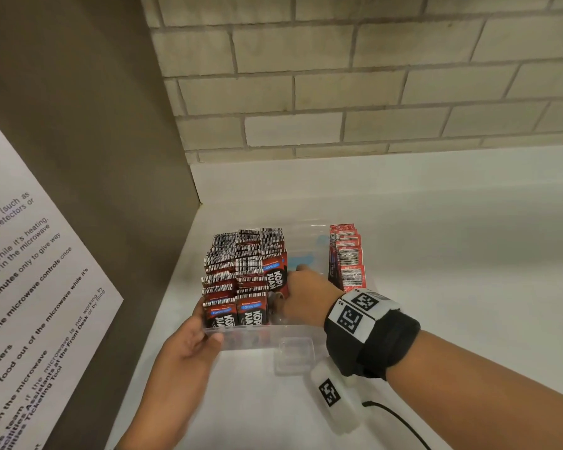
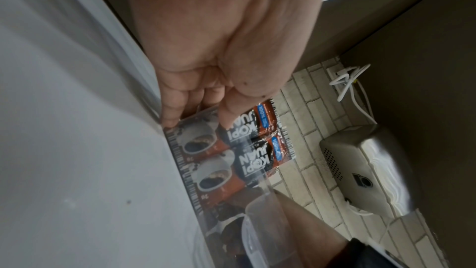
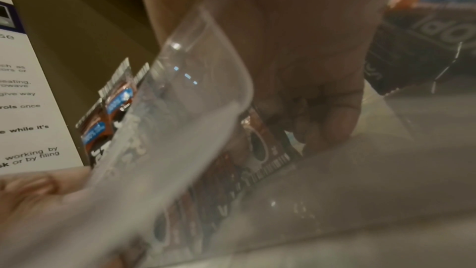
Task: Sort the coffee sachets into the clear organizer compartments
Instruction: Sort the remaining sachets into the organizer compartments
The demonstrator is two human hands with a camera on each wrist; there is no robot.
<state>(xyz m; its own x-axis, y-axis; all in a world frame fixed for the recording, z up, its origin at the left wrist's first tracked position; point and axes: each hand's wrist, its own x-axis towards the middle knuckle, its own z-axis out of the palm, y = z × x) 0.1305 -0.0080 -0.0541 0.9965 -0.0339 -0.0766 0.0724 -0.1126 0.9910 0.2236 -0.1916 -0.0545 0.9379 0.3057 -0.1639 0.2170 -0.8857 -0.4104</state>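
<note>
Sachets point(image 1: 251, 280) read "KOPI JUAN", "100%" | left hand point(image 1: 182, 355) grips organizer point(image 1: 264, 336) | right hand point(image 1: 306, 297) grip unclear

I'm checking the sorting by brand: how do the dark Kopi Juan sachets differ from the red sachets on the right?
The Kopi Juan sachets are dark brown and black with a blue band, while the red sachets are bright red. The Kopi Juan sachets fill several rows on the left of the clear organizer; the red sachets form one row at its right side. The right hand reaches in beside the Kopi Juan sachets, not the red ones. Both stand upright, packed.
</note>
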